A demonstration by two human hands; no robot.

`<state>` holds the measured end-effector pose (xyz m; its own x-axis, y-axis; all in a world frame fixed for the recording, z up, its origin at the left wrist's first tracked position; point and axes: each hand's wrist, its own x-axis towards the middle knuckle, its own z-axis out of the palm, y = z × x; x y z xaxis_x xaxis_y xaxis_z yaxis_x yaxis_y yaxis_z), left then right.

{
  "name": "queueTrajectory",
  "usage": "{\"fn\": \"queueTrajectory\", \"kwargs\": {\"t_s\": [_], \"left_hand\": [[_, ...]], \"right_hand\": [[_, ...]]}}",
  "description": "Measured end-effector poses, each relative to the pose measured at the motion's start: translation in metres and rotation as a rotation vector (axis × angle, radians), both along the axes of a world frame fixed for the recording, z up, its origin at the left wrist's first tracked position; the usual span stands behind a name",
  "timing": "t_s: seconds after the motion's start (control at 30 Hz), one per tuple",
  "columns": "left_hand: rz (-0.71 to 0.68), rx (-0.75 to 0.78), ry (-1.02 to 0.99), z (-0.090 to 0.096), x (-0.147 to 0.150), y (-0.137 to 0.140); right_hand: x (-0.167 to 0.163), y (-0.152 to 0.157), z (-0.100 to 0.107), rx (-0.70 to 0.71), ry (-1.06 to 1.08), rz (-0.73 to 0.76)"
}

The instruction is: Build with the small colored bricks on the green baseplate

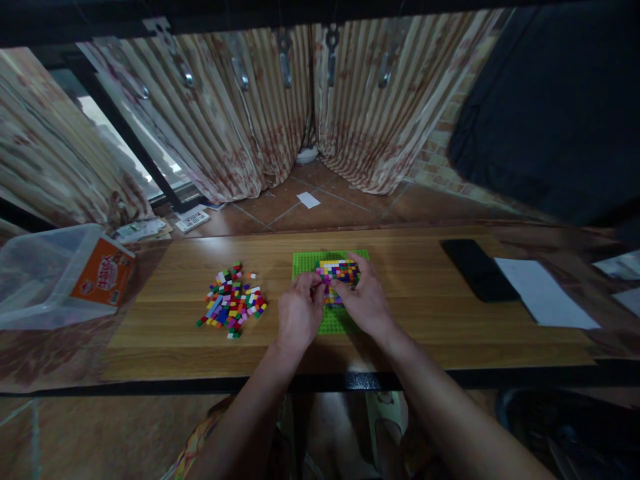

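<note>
A green studded baseplate lies on the wooden table, bearing a low build of small multicoloured toy bricks. My left hand is at the build's left side, thumb and forefinger pinched together at a small magenta brick. From the right, my right hand spans the build. Its thumb presses near the left fingertips and its forefinger curls round the far right corner. Part of the build is hidden under both hands. To the left lies a loose pile of bricks in mixed colours.
The wooden table also holds a black phone-like slab and white paper at the right. A clear plastic box with an orange label stands at the left. Curtains hang behind, above a tiled floor.
</note>
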<state>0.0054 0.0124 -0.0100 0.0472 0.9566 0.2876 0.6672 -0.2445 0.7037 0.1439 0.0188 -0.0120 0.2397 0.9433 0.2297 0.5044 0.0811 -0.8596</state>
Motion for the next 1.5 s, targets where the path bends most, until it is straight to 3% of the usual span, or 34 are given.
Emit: {"fn": "queueTrajectory", "kwargs": {"t_s": [0.53, 1.17, 1.5], "left_hand": [[0.079, -0.008, 0.005, -0.002, 0.005, -0.003], [0.079, -0.051, 0.006, -0.001, 0.006, -0.004], [0.054, -0.048, -0.015, -0.003, 0.007, -0.007]], "right_hand": [[-0.01, -0.005, -0.004, 0.089, -0.179, -0.033], [-0.025, 0.0, -0.008, 0.108, -0.192, -0.126], [-0.019, -0.004, -0.017, 0.147, -0.288, -0.05]]}}
